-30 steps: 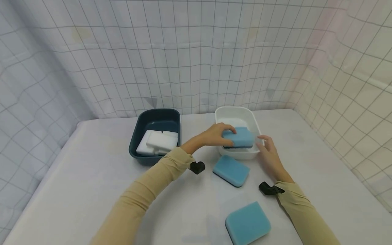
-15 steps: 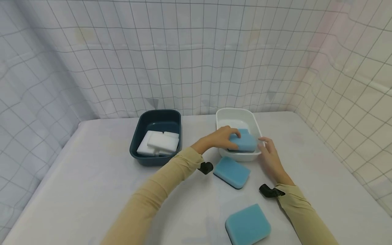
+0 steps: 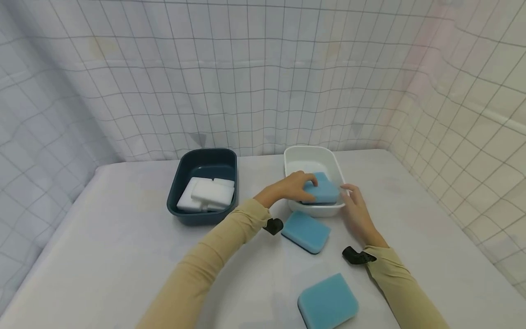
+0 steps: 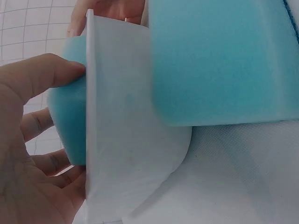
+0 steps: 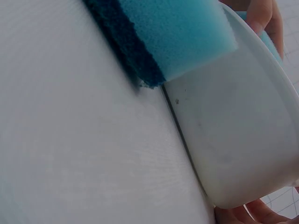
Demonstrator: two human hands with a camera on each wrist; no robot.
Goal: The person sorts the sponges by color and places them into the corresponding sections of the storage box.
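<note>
My left hand (image 3: 293, 186) holds a blue sponge (image 3: 325, 188) inside the white tub (image 3: 314, 211). The thumb and fingers spread around it, and a dark scouring layer shows along its lower edge. In the left wrist view, the sponge (image 4: 70, 116) bulges past the tub rim (image 4: 91, 140). My right hand (image 3: 358, 210) rests against the tub's right side, with thumb and forefinger apart at the rim. Its fingers (image 5: 238, 215) show low by the tub wall (image 5: 243, 130) in the right wrist view, partly hidden.
Another blue sponge (image 3: 306, 231) lies right in front of the white tub. A further one (image 3: 328, 301) lies nearer the front. Left of the tub stands a dark teal tub (image 3: 205, 218) with several white sponge blocks (image 3: 211, 193). A grid-patterned curtain (image 3: 246, 82) closes off the back.
My left hand has shifted slightly right with the blue sponge, which sits a little lower in the white tub. My right hand stays at the tub's side. The head view has shifted slightly.
</note>
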